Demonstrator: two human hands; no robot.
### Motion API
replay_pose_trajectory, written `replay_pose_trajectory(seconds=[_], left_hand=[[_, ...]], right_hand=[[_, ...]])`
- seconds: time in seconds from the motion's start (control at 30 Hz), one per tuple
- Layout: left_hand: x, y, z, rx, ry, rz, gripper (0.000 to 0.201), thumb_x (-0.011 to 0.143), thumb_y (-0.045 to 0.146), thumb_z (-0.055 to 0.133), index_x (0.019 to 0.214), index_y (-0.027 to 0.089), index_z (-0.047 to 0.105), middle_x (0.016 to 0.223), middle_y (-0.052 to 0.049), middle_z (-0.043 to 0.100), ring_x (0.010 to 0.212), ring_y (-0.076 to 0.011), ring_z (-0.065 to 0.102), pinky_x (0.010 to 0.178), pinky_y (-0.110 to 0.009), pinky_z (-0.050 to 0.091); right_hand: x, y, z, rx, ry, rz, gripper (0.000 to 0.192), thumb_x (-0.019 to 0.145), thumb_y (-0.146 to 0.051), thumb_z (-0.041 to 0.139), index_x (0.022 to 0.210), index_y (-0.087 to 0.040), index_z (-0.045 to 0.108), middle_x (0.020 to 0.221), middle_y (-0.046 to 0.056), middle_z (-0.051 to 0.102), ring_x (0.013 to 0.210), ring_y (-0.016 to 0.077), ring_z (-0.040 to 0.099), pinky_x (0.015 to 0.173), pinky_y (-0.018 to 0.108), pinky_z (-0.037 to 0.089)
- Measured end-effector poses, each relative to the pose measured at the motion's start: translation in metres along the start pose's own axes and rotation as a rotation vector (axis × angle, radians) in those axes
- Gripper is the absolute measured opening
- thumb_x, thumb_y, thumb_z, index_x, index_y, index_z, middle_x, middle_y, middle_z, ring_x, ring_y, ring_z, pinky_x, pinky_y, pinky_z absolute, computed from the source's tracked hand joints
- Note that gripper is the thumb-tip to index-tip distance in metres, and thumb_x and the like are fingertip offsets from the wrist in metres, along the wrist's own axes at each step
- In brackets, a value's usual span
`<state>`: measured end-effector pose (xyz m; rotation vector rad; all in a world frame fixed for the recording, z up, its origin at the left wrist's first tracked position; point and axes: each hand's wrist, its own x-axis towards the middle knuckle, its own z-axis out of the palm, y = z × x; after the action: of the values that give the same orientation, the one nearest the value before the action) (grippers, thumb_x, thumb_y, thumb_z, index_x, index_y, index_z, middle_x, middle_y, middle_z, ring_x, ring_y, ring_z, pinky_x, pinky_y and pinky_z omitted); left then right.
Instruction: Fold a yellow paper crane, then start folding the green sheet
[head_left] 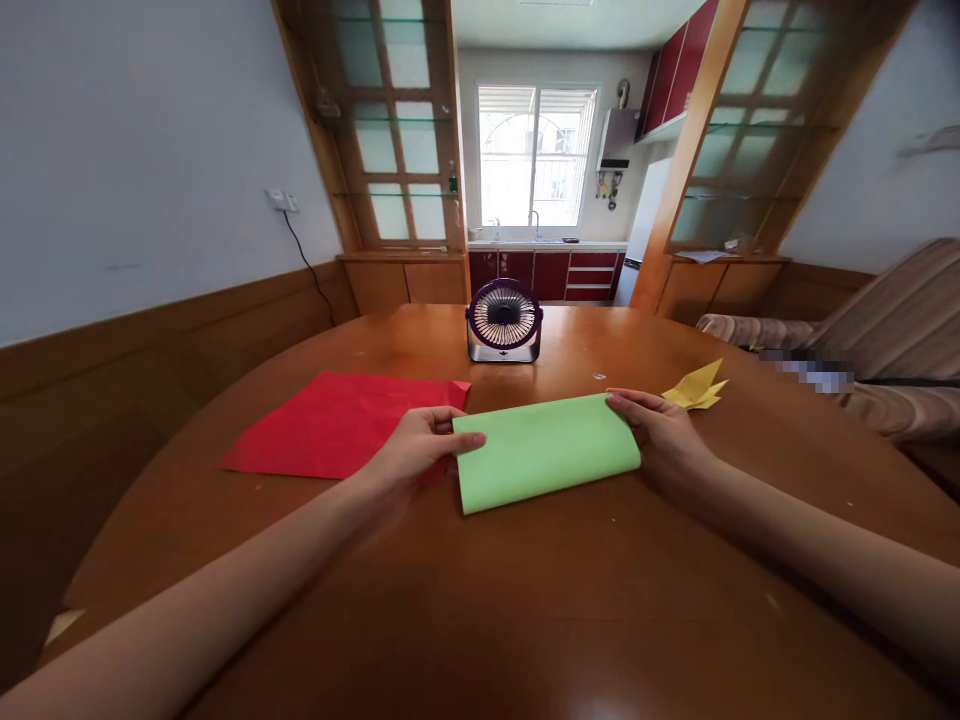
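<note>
There was one view only, from a camera worn on the person's head, above the near edge of the round wooden table (525,620). It faced forward and down across the tabletop, close enough that both forearms ran in from the near corners. Far off it took in the small fan (504,320) and the kitchen window (536,155) beyond.
</note>
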<state>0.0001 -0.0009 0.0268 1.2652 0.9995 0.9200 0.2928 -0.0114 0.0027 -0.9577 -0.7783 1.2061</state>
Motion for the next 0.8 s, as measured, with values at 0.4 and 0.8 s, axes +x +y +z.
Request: replay_pose_trajectory(seconds=[0.4,0.8], left_hand=[[-0.0028,-0.0032,0.0042,-0.044,0.064,0.014,0.033,0.065,0.037,0.082,0.079,0.013,0.065,0.068,-0.002,0.062,0.046,-0.0074,0.052,0.038,-0.018,0.034],[-0.0030,-0.0038,0.0029,-0.052,0.051,0.009,0.033,0.067,0.038,0.081,0.080,0.014,0.064,0.067,-0.001,0.059,0.046,-0.0060,0.048,0.038,-0.017,0.032]], right_hand=[[-0.0005,-0.0012,0.0009,-0.042,0.050,-0.027,0.029,0.059,-0.027,0.087,0.082,-0.019,0.072,0.078,0.005,0.073,0.066,0.0192,0.066,0.059,0.032,0.053],[-0.0001,-0.0009,-0.0001,-0.032,0.045,-0.007,0.033,0.058,-0.027,0.088,0.086,-0.019,0.072,0.079,0.005,0.073,0.066,0.0186,0.066,0.060,0.032,0.053]])
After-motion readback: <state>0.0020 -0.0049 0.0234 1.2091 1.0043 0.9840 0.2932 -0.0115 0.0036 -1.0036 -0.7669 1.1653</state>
